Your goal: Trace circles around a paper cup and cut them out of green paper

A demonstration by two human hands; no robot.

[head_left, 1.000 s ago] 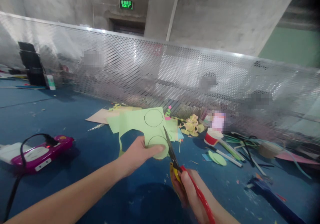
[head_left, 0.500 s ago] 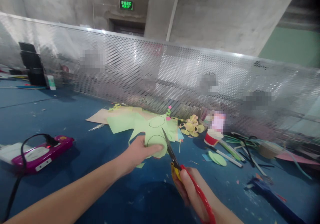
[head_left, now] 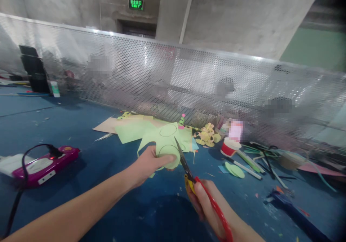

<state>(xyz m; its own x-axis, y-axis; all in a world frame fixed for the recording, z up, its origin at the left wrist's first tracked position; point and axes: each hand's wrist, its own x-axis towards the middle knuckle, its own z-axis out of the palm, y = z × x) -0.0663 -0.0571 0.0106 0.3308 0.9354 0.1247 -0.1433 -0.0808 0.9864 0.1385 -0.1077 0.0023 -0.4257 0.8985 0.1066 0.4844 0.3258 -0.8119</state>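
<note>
My left hand pinches a light green paper sheet with two pencilled circles on it, held above the blue table. My right hand grips red-handled scissors. Their blades point up and left, with the tips at the right edge of the lower circle. The lower part of my right hand runs out of view at the bottom edge.
A purple device with a black cable lies at the left. More green and tan paper, yellow cut-outs, a red-and-white cup, green paper discs and pens lie behind and to the right. A perforated metal screen borders the table's far side.
The green sheet has been turned and tilted flatter in my left hand, so less of it shows at the left. The scissors stay at the lower circle's right edge.
</note>
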